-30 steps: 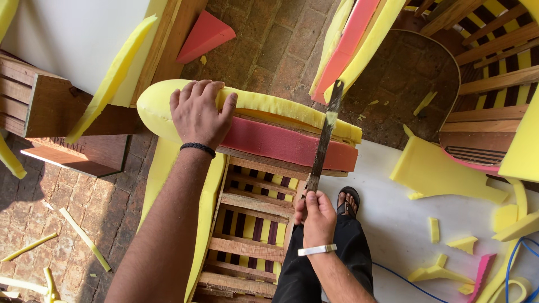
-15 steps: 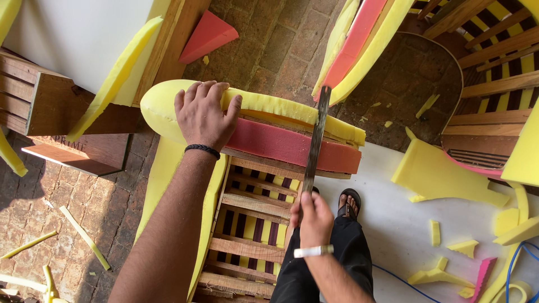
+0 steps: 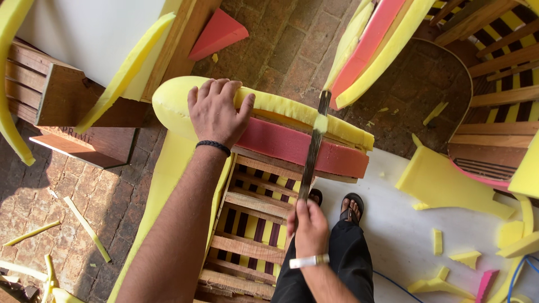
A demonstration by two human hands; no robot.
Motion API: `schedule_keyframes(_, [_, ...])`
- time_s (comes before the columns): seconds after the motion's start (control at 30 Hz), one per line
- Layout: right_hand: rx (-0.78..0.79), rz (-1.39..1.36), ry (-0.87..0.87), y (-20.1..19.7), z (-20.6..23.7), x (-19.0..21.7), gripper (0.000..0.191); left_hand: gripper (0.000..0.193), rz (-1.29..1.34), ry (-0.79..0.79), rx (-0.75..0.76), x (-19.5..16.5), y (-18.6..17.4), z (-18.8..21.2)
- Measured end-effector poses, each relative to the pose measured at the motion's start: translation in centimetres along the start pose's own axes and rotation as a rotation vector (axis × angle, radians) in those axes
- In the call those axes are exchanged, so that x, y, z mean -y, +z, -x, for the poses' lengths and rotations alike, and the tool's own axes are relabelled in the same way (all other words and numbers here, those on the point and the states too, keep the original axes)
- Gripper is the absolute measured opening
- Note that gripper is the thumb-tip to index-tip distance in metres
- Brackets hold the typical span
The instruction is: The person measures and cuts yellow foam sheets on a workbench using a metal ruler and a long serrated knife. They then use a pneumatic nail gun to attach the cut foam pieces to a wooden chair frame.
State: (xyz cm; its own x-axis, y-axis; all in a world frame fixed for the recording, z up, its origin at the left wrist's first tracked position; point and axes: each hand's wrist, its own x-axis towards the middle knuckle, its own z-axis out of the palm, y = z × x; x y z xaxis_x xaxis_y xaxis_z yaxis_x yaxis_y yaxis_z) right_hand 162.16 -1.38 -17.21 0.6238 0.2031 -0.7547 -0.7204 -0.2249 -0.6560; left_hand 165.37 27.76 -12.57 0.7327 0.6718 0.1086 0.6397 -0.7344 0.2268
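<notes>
Head view: my left hand [image 3: 216, 112] presses flat, fingers spread, on the yellow foam [image 3: 281, 109] at 12 o'clock. My right hand [image 3: 307, 227], at 6 o'clock, grips a long knife [image 3: 312, 148], its blade across the foam over the wooden frame [image 3: 252, 224].

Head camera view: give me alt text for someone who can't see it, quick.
Seen from above, a person's right hand holds a long blade across the yellow foam and pink foam layered on a slatted wooden frame, while the left hand presses flat on the yellow foam. Foam offcuts lie around on brick paving.
</notes>
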Motion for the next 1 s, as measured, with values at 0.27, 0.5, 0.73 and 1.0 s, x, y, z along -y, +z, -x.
schedule_keyframes(0.27, [0.034,-0.054,-0.068,1.4,-0.1,1.1,0.026,0.046,-0.011,-0.005,-0.005,-0.1,-0.2,0.2])
schedule_keyframes(0.5, [0.008,-0.115,-0.129,-0.3,-0.9,-1.4,0.025,0.046,-0.030,-0.018,0.001,0.0,0.1,0.1])
schedule_keyframes(0.73, [0.012,-0.088,-0.013,0.0,-0.9,0.1,0.022,0.046,-0.034,-0.007,-0.007,-0.3,-0.1,0.2])
schedule_keyframes(1.0, [-0.021,-0.022,-0.028,0.5,0.2,0.2,0.020,0.046,-0.025,-0.005,-0.020,-0.3,-0.3,0.5])
